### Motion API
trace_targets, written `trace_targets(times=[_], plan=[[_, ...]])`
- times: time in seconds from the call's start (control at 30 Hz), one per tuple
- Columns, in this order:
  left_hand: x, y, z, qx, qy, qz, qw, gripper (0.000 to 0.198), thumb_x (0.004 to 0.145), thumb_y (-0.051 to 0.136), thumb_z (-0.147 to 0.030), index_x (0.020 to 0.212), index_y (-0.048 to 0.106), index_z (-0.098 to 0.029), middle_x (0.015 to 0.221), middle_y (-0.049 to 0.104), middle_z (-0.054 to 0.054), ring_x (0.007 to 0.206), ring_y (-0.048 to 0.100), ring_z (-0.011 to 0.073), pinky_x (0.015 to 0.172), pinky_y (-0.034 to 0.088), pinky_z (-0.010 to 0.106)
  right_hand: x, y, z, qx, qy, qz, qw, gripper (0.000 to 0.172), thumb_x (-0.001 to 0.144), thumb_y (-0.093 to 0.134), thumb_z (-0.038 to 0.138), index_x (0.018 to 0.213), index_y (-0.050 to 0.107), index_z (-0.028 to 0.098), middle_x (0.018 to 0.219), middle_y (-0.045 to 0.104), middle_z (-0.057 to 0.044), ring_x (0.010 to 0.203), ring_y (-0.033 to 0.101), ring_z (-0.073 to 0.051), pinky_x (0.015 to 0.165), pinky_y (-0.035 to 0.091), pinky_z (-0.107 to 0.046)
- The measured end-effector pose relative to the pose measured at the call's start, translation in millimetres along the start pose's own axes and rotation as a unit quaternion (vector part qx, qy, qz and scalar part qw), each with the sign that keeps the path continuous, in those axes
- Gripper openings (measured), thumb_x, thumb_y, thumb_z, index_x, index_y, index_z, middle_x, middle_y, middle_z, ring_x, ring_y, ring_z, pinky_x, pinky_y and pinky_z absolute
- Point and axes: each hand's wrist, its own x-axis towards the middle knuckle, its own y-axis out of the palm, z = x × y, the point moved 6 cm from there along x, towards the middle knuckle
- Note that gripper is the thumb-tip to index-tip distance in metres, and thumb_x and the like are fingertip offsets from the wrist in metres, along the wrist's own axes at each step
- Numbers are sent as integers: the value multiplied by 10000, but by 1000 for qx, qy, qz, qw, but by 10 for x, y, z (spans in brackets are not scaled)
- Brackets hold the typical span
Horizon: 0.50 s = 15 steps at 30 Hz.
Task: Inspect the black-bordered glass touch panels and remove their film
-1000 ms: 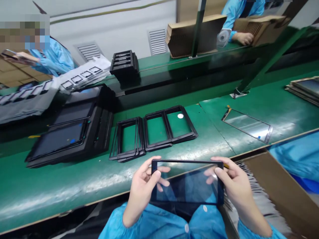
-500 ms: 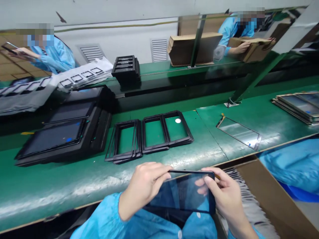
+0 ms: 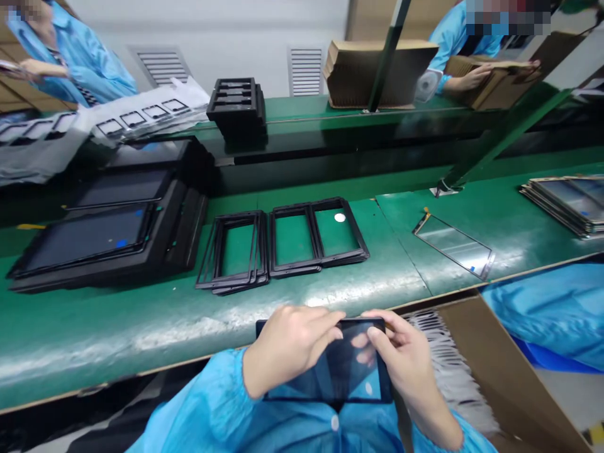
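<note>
Close to my body, below the bench edge, a black-bordered touch screen panel [image 3: 353, 371] is held lengthwise, its glossy face reflecting blue sleeves. My right hand [image 3: 408, 352] pinches its right end, thumb on the face and fingers at the top corner. My left hand [image 3: 295, 340] lies over the panel's upper left part, fingers closed together along the top edge; its palm side is hidden. Beyond the hands, several black rectangular frames lie in overlapping stacks [image 3: 314, 242] on the green bench. A clear glass panel [image 3: 455, 245] with a thin dark border rests to the right.
Dark screens [image 3: 85, 239] lie on stacked black trays [image 3: 184, 226] at left. More panels [image 3: 566, 201] are piled at far right. A green post [image 3: 500, 138] rises from the bench [image 3: 189, 321]. Below right is an open carton [image 3: 509, 365] with white dividers. Two co-workers stand across the bench.
Both hands and the touch screen panel have shifted slightly left in view. My left hand has slid rightward along the panel's top edge, closer to my right hand. The camera has tilted down a little.
</note>
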Motion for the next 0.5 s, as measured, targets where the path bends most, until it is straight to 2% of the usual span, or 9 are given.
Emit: trace_targets(times=[0.07, 0.13, 0.2, 0.23, 0.3, 0.37, 0.43, 0.5], plan=[[-45, -94, 56, 3, -2, -17, 1000, 361, 1061, 566, -348, 1351, 740, -222, 1104, 842, 107, 924, 805, 278, 801, 610, 341, 40, -16, 18, 12, -2, -2, 1000, 398, 918, 789, 526, 1121, 702, 195, 760, 837, -77, 547, 781, -228, 525, 638, -290], [-146, -266, 154, -11, -33, -71, 997, 454, 1011, 655, -346, 1454, 676, -250, 1282, 798, 106, 1108, 771, 309, 965, 591, 390, 96, -81, 55, 30, -15, -26, 999, 377, 915, 798, 501, 1119, 698, 201, 735, 831, -63, 523, 768, -212, 505, 621, -268], [-300, -436, 308, -63, -106, -136, 983, 552, 971, 710, -318, 1515, 622, -285, 1379, 755, 91, 1236, 722, 304, 1061, 554, 389, 147, -162, 94, 46, -31, -52, 997, 363, 909, 807, 486, 1109, 699, 203, 718, 827, -58, 503, 756, -204, 485, 606, -255], [-388, -486, 398, -110, -154, -161, 969, 551, 964, 717, -307, 1508, 628, -297, 1365, 763, 82, 1222, 732, 288, 1039, 568, 365, 167, -195, 110, 52, -37, -59, 996, 354, 908, 810, 480, 1102, 700, 204, 719, 827, -58, 500, 753, -202, 485, 603, -253], [-546, -480, 545, -230, -244, -180, 925, 456, 968, 707, -313, 1423, 699, -283, 1208, 826, 79, 1024, 803, 251, 883, 626, 312, 196, -229, 132, 59, -45, -58, 996, 339, 905, 817, 469, 1089, 705, 208, 719, 828, -58, 504, 753, -198, 492, 603, -247], [-643, -391, 598, -339, -295, -180, 875, 349, 969, 691, -316, 1298, 771, -229, 985, 859, 76, 741, 808, 211, 714, 638, 284, 212, -238, 133, 63, -44, -52, 996, 330, 905, 821, 467, 1085, 711, 213, 711, 826, -56, 509, 753, -193, 499, 602, -238], [-680, -311, 587, -396, -309, -187, 844, 296, 950, 694, -290, 1204, 802, -185, 868, 850, 74, 594, 768, 186, 650, 630, 280, 223, -238, 116, 64, -34, -51, 996, 335, 900, 828, 467, 1088, 716, 214, 700, 823, -56, 507, 752, -192, 498, 602, -233], [-695, -269, 570, -415, -313, -207, 829, 279, 929, 708, -261, 1173, 810, -175, 853, 848, 73, 567, 757, 174, 629, 621, 269, 231, -240, 93, 67, -19, -55, 996, 352, 880, 848, 466, 1090, 720, 214, 681, 815, -48, 494, 747, -195, 485, 600, -232]])
